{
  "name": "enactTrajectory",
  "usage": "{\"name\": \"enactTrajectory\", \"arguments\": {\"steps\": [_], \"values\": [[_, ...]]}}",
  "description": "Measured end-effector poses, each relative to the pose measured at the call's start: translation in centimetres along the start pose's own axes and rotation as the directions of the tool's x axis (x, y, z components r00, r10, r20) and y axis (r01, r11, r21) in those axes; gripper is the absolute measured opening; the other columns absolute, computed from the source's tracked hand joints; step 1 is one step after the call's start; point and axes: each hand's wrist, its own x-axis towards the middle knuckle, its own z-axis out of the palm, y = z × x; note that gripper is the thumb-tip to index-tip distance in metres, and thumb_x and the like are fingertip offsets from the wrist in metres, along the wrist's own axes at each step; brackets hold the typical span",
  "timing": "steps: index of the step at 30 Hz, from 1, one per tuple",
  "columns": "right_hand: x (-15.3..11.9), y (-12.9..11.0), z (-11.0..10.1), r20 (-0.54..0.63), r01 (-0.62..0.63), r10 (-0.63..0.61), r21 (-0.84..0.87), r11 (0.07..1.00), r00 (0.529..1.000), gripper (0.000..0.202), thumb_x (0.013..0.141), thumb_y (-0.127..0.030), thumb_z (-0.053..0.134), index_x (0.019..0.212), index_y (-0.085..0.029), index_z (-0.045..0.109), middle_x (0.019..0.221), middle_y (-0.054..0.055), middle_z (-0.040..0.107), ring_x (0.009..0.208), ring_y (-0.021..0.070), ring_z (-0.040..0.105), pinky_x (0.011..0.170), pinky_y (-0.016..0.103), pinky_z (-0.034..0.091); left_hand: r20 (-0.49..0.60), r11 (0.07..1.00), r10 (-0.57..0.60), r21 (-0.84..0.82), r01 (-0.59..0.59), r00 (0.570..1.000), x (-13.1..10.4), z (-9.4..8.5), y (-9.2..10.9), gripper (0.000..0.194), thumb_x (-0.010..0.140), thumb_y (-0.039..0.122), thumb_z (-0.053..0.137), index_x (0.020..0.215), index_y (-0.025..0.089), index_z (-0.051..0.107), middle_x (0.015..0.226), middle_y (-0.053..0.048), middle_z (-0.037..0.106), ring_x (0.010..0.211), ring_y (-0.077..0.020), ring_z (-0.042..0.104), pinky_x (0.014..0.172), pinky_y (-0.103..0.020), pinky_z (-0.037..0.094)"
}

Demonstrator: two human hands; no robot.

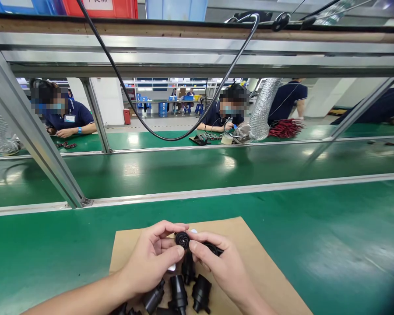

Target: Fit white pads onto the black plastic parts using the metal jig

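Hands (pixel 151 258) hold part (pixel 182 239) near sheet's edge (pixel 239 224)

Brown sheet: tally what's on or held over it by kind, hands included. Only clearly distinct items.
Hands (left hand, right hand): 2
Round black part with swirled face, held: 1
Black cylindrical parts: 4
Total: 7
Black pieces at the bottom edge are too cut off to count.

Black parts (pixel 178 291) on brown sheet (pixel 249 253) atop green bench (pixel 315 236).
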Motion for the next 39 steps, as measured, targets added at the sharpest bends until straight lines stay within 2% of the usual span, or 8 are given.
{"name": "enactTrajectory", "arguments": {"steps": [7,11,15,21,24,27,34,39], "values": [[0.1,-0.4,-0.3,-0.017,0.059,-0.061,-0.087,0.994,0.998,0.028,0.096,-0.044,0.076,0.098,-0.018,0.086,0.071,0.004,0.068,0.065,0.0180,0.062,0.062,0.026,0.051,0.008,1.000,0.030,-0.010,-0.030,1.000,0.1,-0.4,-0.1,0.032,0.089,0.036,0.085,0.116,0.022,0.074,0.140,-0.012,0.068,0.101,-0.0147,0.071,0.081,-0.021,0.054],[0.2,-0.7,-0.2,-0.053,0.165,-0.175,-0.159,0.973,0.983,0.020,0.095,-0.038,0.078,0.104,-0.022,0.087,0.093,0.007,0.079,0.084,0.0247,0.075,0.077,0.030,0.062,0.043,0.999,0.031,-0.028,-0.030,0.999,0.2,-0.7,-0.3,0.032,0.090,0.035,0.085,0.119,0.023,0.076,0.149,-0.014,0.063,0.113,-0.0202,0.072,0.088,-0.025,0.056],[0.0,-0.9,0.0,-0.083,0.232,-0.251,-0.192,0.954,0.964,0.014,0.095,-0.032,0.077,0.100,-0.025,0.088,0.101,0.006,0.080,0.090,0.0270,0.078,0.080,0.031,0.065,0.070,0.999,0.043,-0.019,-0.042,0.997,0.4,-1.0,-0.3,0.033,0.092,0.033,0.083,0.123,0.025,0.076,0.153,-0.014,0.060,0.124,-0.0249,0.070,0.101,-0.031,0.055],[0.0,-1.4,0.0,-0.020,0.299,-0.313,-0.239,0.924,0.950,0.018,0.100,-0.030,0.071,0.091,-0.021,0.084,0.083,0.004,0.075,0.077,0.0227,0.073,0.072,0.029,0.059,0.073,1.000,0.017,0.005,-0.018,0.997,0.4,-1.2,0.0,0.036,0.090,0.034,0.084,0.125,0.024,0.077,0.152,-0.015,0.062,0.123,-0.0250,0.071,0.098,-0.029,0.057],[0.1,-1.9,-0.1,0.034,0.297,-0.298,-0.252,0.921,0.954,0.036,0.105,-0.033,0.065,0.074,-0.018,0.074,0.067,0.002,0.062,0.062,0.0170,0.057,0.061,0.028,0.046,0.082,1.000,0.013,0.001,-0.013,0.997,0.4,-1.2,0.0,0.034,0.090,0.033,0.085,0.124,0.027,0.078,0.152,-0.013,0.062,0.128,-0.0255,0.068,0.096,-0.026,0.057],[0.2,-2.1,-0.3,0.059,0.276,-0.270,-0.250,0.928,0.961,0.040,0.106,-0.035,0.064,0.071,-0.017,0.070,0.064,0.001,0.054,0.060,0.0155,0.047,0.058,0.029,0.038,0.090,1.000,0.007,0.012,-0.008,0.996,0.3,-1.2,-0.1,0.034,0.091,0.033,0.085,0.124,0.029,0.079,0.154,-0.011,0.061,0.136,-0.0280,0.064,0.100,-0.028,0.056],[0.1,-2.5,-0.5,0.089,0.326,-0.314,-0.254,0.911,0.945,0.031,0.105,-0.029,0.065,0.078,-0.017,0.076,0.066,0.001,0.057,0.061,0.0165,0.049,0.059,0.029,0.039,0.107,0.994,-0.003,0.108,-0.009,0.994,0.1,-1.6,0.0,0.033,0.095,0.034,0.079,0.127,0.029,0.078,0.156,-0.012,0.059,0.147,-0.0341,0.053,0.113,-0.037,0.053],[0.2,-2.6,-0.4,0.088,0.355,-0.344,-0.266,0.896,0.935,0.029,0.104,-0.027,0.066,0.080,-0.018,0.078,0.066,0.001,0.059,0.060,0.0167,0.051,0.058,0.029,0.040,0.114,0.989,-0.017,0.150,0.000,0.993,0.2,-1.5,0.4,0.034,0.095,0.036,0.078,0.128,0.027,0.078,0.156,-0.014,0.058,0.144,-0.0351,0.056,0.106,-0.035,0.057]]}}
